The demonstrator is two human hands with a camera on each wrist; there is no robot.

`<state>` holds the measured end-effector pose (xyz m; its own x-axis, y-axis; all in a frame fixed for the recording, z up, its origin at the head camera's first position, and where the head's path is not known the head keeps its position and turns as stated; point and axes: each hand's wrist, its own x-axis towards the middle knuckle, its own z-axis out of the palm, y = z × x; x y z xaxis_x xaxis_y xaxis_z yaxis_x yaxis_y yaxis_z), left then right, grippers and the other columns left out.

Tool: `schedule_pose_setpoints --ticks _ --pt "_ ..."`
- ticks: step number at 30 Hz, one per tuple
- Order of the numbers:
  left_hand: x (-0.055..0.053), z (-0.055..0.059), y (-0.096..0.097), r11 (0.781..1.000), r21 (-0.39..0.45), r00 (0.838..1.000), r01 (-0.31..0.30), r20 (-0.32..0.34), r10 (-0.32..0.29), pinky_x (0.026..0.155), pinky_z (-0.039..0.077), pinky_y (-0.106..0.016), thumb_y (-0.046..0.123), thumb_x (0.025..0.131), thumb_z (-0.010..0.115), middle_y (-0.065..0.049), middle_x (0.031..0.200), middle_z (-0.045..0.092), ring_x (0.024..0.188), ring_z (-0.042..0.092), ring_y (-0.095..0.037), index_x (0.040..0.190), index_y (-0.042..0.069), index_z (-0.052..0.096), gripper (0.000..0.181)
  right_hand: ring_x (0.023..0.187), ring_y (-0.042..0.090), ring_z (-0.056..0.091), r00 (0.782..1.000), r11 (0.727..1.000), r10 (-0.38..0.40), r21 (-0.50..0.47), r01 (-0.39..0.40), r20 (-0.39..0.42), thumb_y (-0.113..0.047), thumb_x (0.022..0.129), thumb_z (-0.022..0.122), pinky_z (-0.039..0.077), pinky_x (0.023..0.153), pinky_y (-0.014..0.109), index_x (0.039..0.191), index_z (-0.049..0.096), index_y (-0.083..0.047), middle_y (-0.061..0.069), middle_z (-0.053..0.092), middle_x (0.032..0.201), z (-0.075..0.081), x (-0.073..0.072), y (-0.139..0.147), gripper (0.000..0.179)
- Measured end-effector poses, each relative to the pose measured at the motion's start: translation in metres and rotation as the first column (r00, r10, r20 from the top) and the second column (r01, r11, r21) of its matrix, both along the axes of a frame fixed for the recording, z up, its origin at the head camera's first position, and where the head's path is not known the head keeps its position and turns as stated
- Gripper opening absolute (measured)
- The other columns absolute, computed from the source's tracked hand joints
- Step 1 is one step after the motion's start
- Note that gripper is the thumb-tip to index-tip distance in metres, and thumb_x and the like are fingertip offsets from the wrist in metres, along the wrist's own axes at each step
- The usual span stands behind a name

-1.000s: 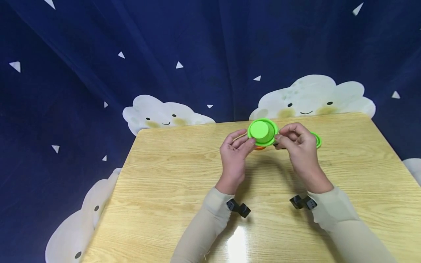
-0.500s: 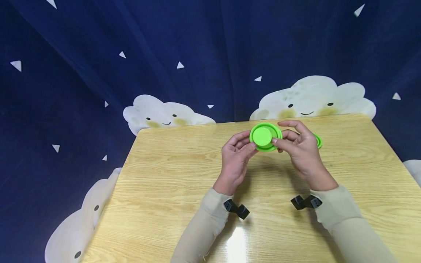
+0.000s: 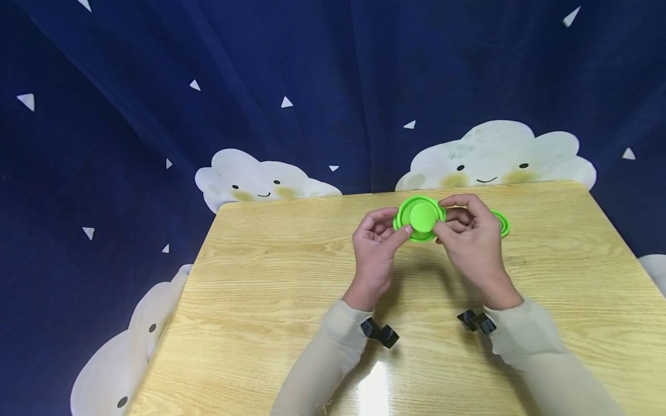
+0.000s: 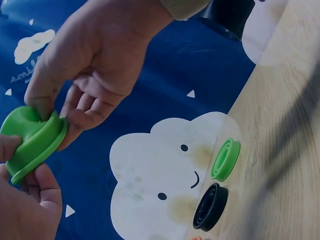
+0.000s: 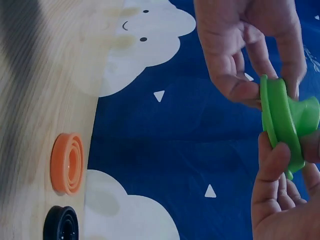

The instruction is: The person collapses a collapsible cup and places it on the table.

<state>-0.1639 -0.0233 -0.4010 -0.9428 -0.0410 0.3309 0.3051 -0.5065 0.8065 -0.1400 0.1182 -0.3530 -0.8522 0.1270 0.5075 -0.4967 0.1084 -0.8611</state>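
Note:
A bright green collapsible cup point(image 3: 418, 203) is held up over the table in the head view, its round base facing the head camera. My left hand point(image 3: 376, 248) pinches its left rim, the thumb in front at the base's edge. On the other side my right hand point(image 3: 476, 245) grips the rim, thumb pressed near the base. In the left wrist view the cup point(image 4: 42, 140) shows a soft, dented wall rising from a ringed rim. Both hands also hold the cup point(image 5: 282, 117) in the right wrist view.
Behind the right hand a flattened green cup point(image 3: 503, 223) lies on the wooden table point(image 3: 270, 277). The wrist views show a flat black cup point(image 4: 210, 206) and an orange one point(image 5: 60, 162) near the table's far edge. A dark blue curtain point(image 3: 312, 69) hangs behind.
The cup has come slightly down and right in the head view. Its base has shifted from the upper left to right of the ring's middle. The right thumb has moved in from the rim.

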Motion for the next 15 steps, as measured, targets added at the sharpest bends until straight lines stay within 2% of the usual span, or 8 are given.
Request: schedule_pose_setpoints --ticks 2,6,11,15 --pt "-0.001 -0.001 0.003 0.999 -0.015 0.999 -0.032 -0.007 0.032 0.073 0.053 -0.028 -0.010 0.074 0.066 -0.014 0.096 0.061 0.085 0.061 -0.021 0.108 -0.005 0.057 0.036 0.048 0.018 0.057 0.999 0.999 -0.032 0.026 0.032 -0.005 0.018 0.073 0.052 0.050 0.045 0.024 0.099 0.055 0.011 0.023 0.060 0.070 0.000 0.000 -0.002 0.027" --pt "0.000 0.001 0.007 0.996 -0.055 0.997 -0.067 -0.032 0.065 0.073 0.053 -0.029 -0.010 0.077 0.063 -0.013 0.094 0.060 0.084 0.061 -0.021 0.108 -0.006 0.054 0.033 0.046 0.013 0.052 0.996 0.994 -0.090 0.066 0.091 -0.022 0.018 0.071 0.051 0.049 0.044 0.022 0.096 0.057 0.009 0.020 0.060 0.066 -0.002 0.000 -0.005 0.027" --pt "0.007 0.013 0.008 0.987 -0.100 0.989 -0.127 -0.082 0.119 0.065 0.051 -0.024 -0.014 0.080 0.056 -0.016 0.086 0.058 0.074 0.056 -0.018 0.105 -0.012 0.042 0.029 0.044 0.011 0.047 0.991 0.988 -0.126 0.089 0.129 -0.034 0.018 0.070 0.052 0.047 0.044 0.019 0.095 0.060 0.006 0.016 0.057 0.063 -0.003 0.000 -0.008 0.029" --pt "0.012 0.023 0.007 0.967 -0.152 0.975 -0.204 -0.116 0.187 0.056 0.043 -0.019 -0.016 0.079 0.053 -0.021 0.079 0.055 0.067 0.049 -0.014 0.099 -0.014 0.041 0.023 0.044 0.013 0.045 0.993 0.988 -0.119 0.097 0.121 -0.028 0.016 0.071 0.051 0.048 0.045 0.020 0.095 0.060 0.004 0.015 0.055 0.063 -0.002 0.001 -0.010 0.029"
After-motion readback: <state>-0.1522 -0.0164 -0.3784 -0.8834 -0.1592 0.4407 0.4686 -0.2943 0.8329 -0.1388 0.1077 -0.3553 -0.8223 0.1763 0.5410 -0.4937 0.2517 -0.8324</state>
